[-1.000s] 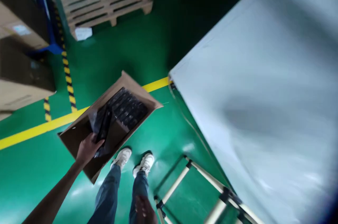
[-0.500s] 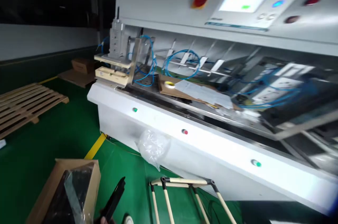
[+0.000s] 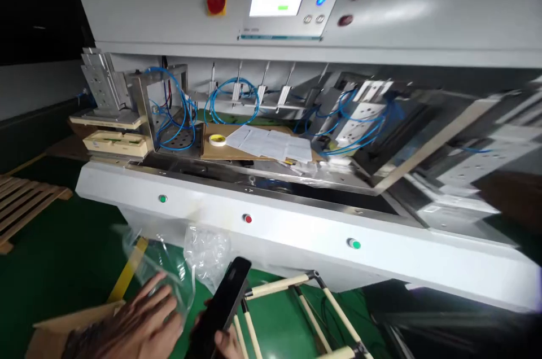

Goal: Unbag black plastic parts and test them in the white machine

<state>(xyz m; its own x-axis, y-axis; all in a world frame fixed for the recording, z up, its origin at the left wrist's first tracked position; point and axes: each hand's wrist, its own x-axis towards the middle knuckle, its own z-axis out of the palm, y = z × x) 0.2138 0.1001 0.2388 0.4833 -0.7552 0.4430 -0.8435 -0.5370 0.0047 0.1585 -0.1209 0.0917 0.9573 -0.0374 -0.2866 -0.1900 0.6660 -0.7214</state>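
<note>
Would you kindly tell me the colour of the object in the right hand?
The object is black, seen best in the head view.

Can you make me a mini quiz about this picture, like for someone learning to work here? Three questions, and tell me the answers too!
1. True or false: the right hand is holding a black part.
2. Pick one. Along the front ledge of the machine there are three buttons. What colour is the middle button?
a) green
b) red
c) blue
3. Fill in the blank: on the cardboard, the tape roll sits beside some white ____.

Key:
1. True
2. b
3. Paper sheets
</note>
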